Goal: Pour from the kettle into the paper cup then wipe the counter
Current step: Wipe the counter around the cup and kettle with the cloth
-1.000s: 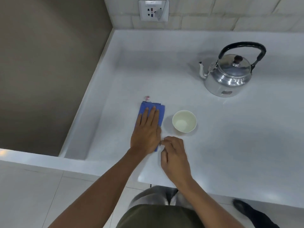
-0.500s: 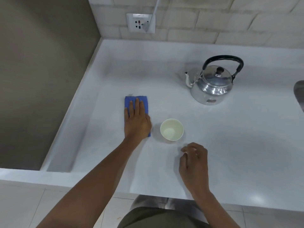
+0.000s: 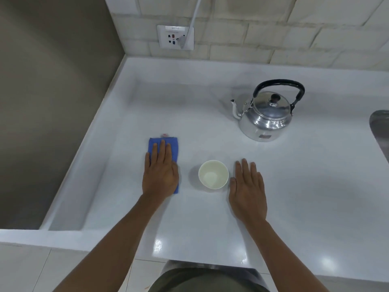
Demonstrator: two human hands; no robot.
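Kettle [image 3: 265,114] stands upright on the worktop [image 3: 294,186] toward its back right, lid on, black handle arched over the top, spout pointing left toward the back left corner. Your right hand [image 3: 247,192] lies flat and open on the worktop, palm down, fingers spread and pointing at the back edge, holding nothing. From this hand the kettle lies forward and slightly right, well apart, with bare surface between; nothing stands in that path. Judged from this layout, your right hand is the nearer one for the handle, whose arch runs left to right across your reach.

Paper cup [image 3: 213,174] sits upright just beside the thumb side of your right hand, close to touching, between your two hands and nearer the front edge than the kettle. Its inside looks pale; whether it holds liquid cannot be told. The cup lies left and forward of the kettle's spout line, so a pour would probably call for carrying the kettle toward you.

Your left hand [image 3: 161,171] rests open and flat on a folded blue cloth [image 3: 163,147], pressing it to the worktop near the left edge, its long axis running front to back. A wall socket [image 3: 175,37] with a plugged cord sits above the back edge. A metal basin rim [image 3: 381,131] shows at the right edge.
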